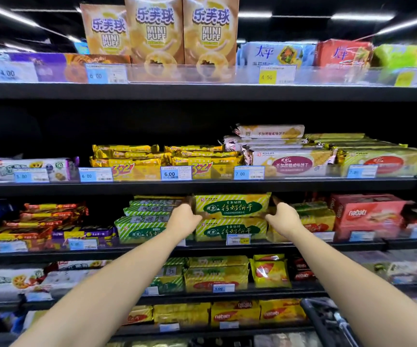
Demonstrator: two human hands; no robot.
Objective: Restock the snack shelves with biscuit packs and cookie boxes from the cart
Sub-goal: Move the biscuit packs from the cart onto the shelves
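A yellow-green striped biscuit pack (232, 206) lies on top of an identical pack (231, 230) on the third shelf down (202, 246). My left hand (183, 219) grips the top pack's left end. My right hand (281, 217) grips its right end. Both arms reach forward at full stretch. Further packs of the same kind (147, 216) are stacked just to the left. The cart's dark handle and basket corner (327, 319) show at the bottom right.
Red Nabati boxes (367, 214) stand right of my hands, red and purple wafer packs (47, 226) to the left. Yellow 3+2 packs (165, 161) and cracker stacks (290, 151) fill the shelf above. Mini Puff boxes (182, 31) top the unit. Lower shelves hold yellow packs (217, 271).
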